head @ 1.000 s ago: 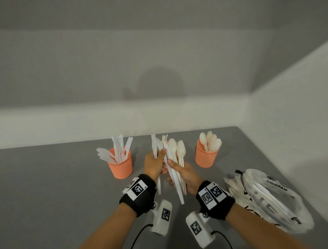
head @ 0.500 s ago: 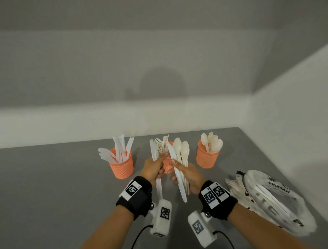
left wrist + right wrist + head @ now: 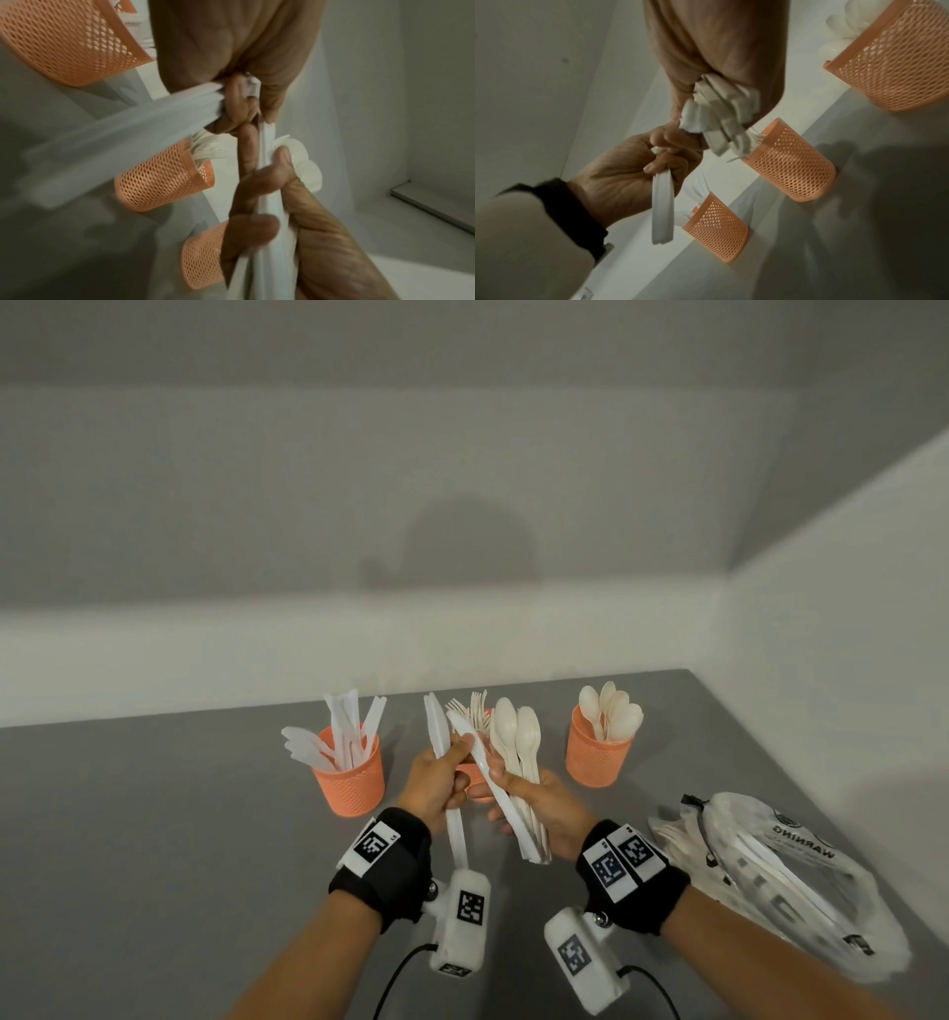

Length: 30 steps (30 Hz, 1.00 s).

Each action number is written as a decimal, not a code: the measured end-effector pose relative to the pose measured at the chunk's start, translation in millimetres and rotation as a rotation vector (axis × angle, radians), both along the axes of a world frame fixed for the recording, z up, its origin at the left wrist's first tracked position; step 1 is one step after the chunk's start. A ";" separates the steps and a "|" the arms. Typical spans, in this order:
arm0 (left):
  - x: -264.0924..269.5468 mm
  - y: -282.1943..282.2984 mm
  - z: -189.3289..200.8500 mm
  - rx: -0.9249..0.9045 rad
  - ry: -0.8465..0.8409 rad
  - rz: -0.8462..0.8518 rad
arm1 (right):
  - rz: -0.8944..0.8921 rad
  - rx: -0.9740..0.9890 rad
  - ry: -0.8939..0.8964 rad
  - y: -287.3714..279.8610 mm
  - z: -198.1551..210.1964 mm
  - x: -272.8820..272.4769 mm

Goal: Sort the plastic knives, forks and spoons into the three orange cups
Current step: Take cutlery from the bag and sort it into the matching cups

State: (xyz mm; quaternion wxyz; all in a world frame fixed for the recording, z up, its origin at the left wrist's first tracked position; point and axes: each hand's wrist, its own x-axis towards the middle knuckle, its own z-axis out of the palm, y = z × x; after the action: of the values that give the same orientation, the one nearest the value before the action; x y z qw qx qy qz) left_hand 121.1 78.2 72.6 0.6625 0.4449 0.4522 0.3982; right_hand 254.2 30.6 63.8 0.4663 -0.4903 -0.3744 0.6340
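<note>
Three orange mesh cups stand in a row: the left cup (image 3: 352, 780) holds knives, the middle cup (image 3: 790, 162) holds forks and is mostly hidden behind my hands in the head view, and the right cup (image 3: 595, 757) holds spoons. My left hand (image 3: 452, 757) grips upright white knives (image 3: 435, 726) in front of the middle cup. Its fingertips also touch a slanted knife (image 3: 480, 762). That knife sticks out of a bundle of spoons (image 3: 518, 742) and cutlery handles held in the fist of my right hand (image 3: 508, 788). In the right wrist view the bundle's handle ends (image 3: 721, 115) poke out of the fist.
A crumpled clear plastic bag (image 3: 770, 865) with more white cutlery lies on the grey table (image 3: 154, 839) at the right, close to the right wall. The table's back edge meets a wall just behind the cups.
The slanted knife's top has swung left out of the right hand's bundle toward the left hand's fingertips. Both hands stay in front of the middle cup.
</note>
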 end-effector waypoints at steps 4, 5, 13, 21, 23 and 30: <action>4.8 -5.3 -0.7 0.047 0.056 0.023 | 0.011 -0.009 -0.007 0.8 -0.1 -1.9; 4.8 -4.4 -1.9 0.049 0.066 0.051 | 0.016 -0.011 0.006 1.5 -0.9 -1.9; -59.2 37.4 4.2 -0.018 -0.068 0.460 | -0.099 -0.106 -0.068 6.5 -14.4 15.4; -91.1 95.3 61.0 0.392 0.143 0.726 | -0.058 -0.101 -0.083 26.7 0.0 9.4; -88.2 104.3 58.7 0.415 0.234 0.701 | -0.073 -0.092 -0.069 31.3 0.7 7.0; -83.3 109.4 -4.5 0.385 0.375 0.528 | -0.094 -0.062 -0.072 36.9 2.6 2.7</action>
State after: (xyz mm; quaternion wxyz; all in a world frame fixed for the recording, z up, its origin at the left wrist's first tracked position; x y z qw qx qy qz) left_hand 37.8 187.6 68.1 0.3468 0.4945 0.5818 0.5448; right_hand 256.9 67.5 66.4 0.4663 -0.5440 -0.3475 0.6048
